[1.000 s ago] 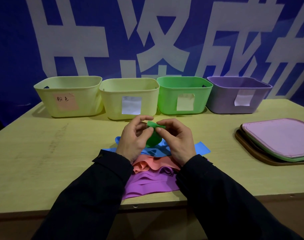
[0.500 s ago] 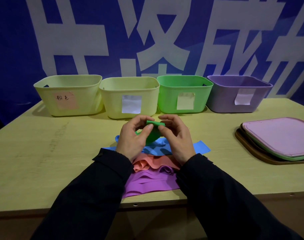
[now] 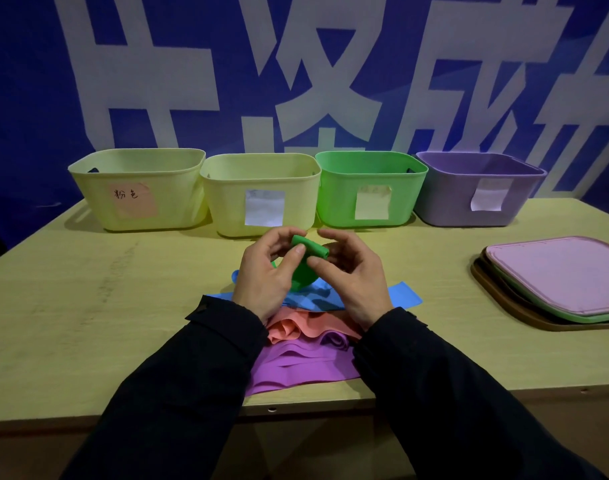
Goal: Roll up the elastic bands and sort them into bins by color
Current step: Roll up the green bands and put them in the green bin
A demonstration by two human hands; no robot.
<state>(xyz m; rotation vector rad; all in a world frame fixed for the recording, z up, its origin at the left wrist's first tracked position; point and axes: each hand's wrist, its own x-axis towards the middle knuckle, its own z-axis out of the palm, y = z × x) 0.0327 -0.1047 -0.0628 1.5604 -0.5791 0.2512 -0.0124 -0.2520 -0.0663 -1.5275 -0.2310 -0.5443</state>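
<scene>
Rolled tighter since earlier, green band (image 3: pixel 309 250) sits pinched between both hands' fingers (image 3: pixel 297 253).

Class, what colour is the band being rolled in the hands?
Green band, seen clearly in the head view.

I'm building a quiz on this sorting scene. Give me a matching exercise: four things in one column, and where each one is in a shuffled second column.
Things:
1. green band
2. purple band
3. purple bin
4. pink-labelled bin

Places:
A. far left of the bin row
B. held between both hands, partly rolled
C. far right of the bin row
D. lying at the table's near edge, between the sleeves

Pairs: 1-B, 2-D, 3-C, 4-A
</scene>
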